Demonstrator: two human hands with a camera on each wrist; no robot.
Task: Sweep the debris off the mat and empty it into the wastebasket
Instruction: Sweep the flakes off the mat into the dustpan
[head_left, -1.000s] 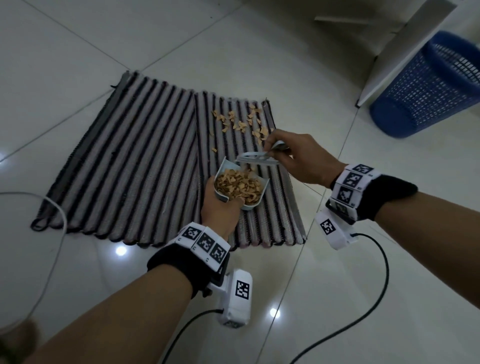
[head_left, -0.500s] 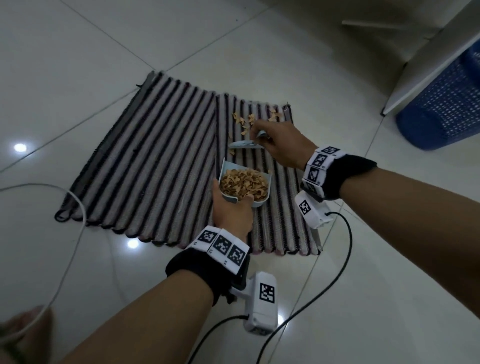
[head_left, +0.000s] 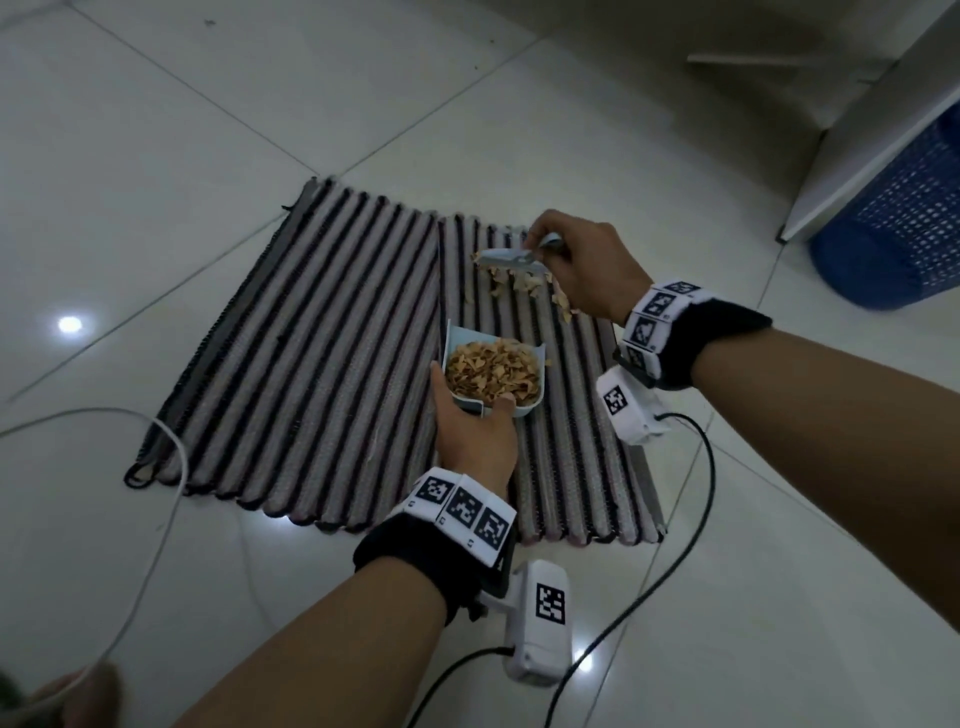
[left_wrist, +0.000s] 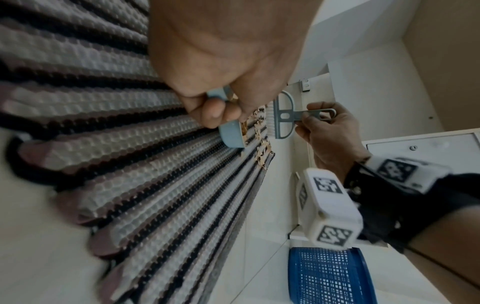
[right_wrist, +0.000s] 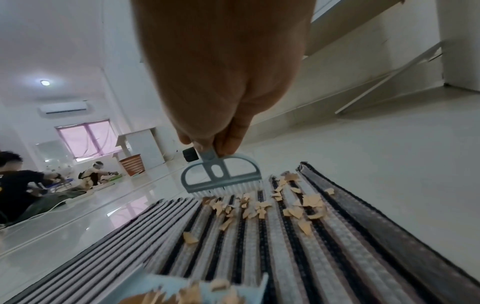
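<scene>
A striped mat (head_left: 322, 364) (right_wrist: 324, 257) (left_wrist: 130, 164) lies on the tiled floor. My left hand (head_left: 475, 431) (left_wrist: 221, 67) grips the handle of a small blue dustpan (head_left: 493, 371) (left_wrist: 232, 134) full of tan debris, resting on the mat. My right hand (head_left: 582, 265) (right_wrist: 221, 82) (left_wrist: 330, 131) pinches the handle of a small grey-blue brush (head_left: 509, 257) (right_wrist: 221, 174) (left_wrist: 283, 115) at the mat's far edge, bristles down behind loose tan debris (head_left: 524, 283) (right_wrist: 259, 207). The blue wastebasket (head_left: 904, 223) (left_wrist: 330, 275) lies at the right.
A white board (head_left: 872, 130) leans beside the wastebasket. Cables (head_left: 691, 499) trail from the wrist cameras over the floor; a white cord (head_left: 161, 467) loops at the left. People sit far off in the right wrist view (right_wrist: 20, 185).
My right hand has carried the brush away from the dustpan to the mat's far edge, behind the loose debris. The dustpan stays put in my left hand.
</scene>
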